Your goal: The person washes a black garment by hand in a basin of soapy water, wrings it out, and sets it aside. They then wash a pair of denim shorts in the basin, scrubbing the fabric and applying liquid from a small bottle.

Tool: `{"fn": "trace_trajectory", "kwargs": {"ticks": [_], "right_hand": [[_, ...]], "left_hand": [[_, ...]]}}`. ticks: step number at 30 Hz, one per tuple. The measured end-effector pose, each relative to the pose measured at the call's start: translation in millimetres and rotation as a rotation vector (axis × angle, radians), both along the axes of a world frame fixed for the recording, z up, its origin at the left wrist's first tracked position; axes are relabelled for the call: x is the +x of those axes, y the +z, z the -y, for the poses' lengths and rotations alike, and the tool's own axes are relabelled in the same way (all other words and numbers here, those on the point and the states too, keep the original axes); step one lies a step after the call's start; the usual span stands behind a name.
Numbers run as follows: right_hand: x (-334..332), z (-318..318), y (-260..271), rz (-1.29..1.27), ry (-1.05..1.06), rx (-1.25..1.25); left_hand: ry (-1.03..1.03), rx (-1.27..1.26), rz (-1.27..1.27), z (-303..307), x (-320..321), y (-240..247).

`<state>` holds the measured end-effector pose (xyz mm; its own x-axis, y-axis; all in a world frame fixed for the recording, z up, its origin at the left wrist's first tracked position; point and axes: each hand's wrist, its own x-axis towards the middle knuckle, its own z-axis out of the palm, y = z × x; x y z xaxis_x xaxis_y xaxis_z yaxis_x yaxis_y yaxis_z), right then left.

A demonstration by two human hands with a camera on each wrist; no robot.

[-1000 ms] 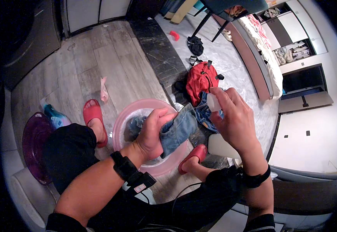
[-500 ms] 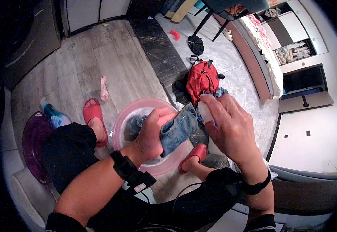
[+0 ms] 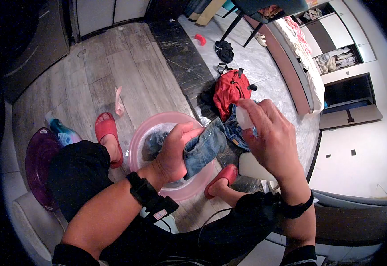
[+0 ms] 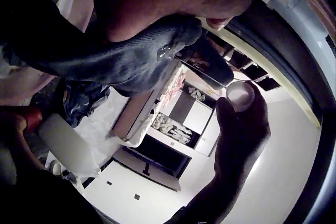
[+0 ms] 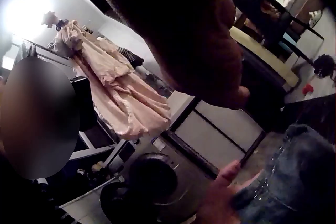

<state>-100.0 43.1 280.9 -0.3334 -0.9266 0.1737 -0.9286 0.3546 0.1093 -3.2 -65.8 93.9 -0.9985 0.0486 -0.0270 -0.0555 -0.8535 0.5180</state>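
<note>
My left hand [image 3: 172,153] grips a piece of blue denim [image 3: 205,148] above a pink basin [image 3: 141,126] that holds water and more dark cloth. Shiny wet spots dot the denim [image 4: 149,58] in the left wrist view. To the right, my right hand [image 3: 273,139] pinches a small translucent white cup [image 3: 245,116] between thumb and fingers, close beside the denim. The cup [image 4: 240,97] shows its round face in the left wrist view. The right wrist view has the denim [image 5: 294,176] at its lower right, and the cup is hidden there.
A white container [image 3: 253,166] stands near the right red slipper [image 3: 223,179]. Behind it are folded jeans [image 3: 234,131] and a red backpack [image 3: 231,95]. A purple basin [image 3: 38,164] and a blue-tinted bag [image 3: 65,133] lie by the left leg.
My right hand dipped left and down toward the denim with the cup, then came back up and right. The left hand and the denim stay almost still.
</note>
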Motion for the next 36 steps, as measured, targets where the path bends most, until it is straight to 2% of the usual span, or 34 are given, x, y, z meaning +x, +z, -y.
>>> {"fn": "trace_trajectory", "kwargs": {"ticks": [2,4,13,19,22,25,28,31,36], "right_hand": [[-5.4,0.3,-0.7,-0.008,-0.062,0.015],[-7.4,-1.3,-1.6,-0.020,-0.044,0.006],[7.5,1.0,-2.6,0.012,0.045,0.016],[0.1,-1.0,-3.5,0.002,0.016,-0.020],[6.7,-3.7,-5.9,0.011,0.074,0.006],[16.2,-2.4,-6.0,0.003,0.114,0.057],[18.5,-3.0,-5.9,0.025,0.104,0.064],[27.2,-5.2,-9.2,0.074,0.187,0.088],[37.3,-2.3,-0.9,0.125,0.169,0.143]], "left_hand": [[-0.013,-0.005,-0.035,0.1,0.4,0.0],[-0.132,0.474,0.096,4.4,3.2,12.5],[-0.105,0.529,0.199,3.5,3.7,14.0],[-0.135,0.456,0.071,5.0,5.6,12.3],[-0.093,0.481,-0.043,-1.8,1.4,-20.2],[-0.134,0.451,0.087,4.1,2.6,7.1],[-0.149,0.483,0.044,5.3,3.9,6.7],[-0.018,0.452,0.227,1.4,7.1,21.7],[0.006,0.441,0.259,0.5,8.3,18.8]]}}
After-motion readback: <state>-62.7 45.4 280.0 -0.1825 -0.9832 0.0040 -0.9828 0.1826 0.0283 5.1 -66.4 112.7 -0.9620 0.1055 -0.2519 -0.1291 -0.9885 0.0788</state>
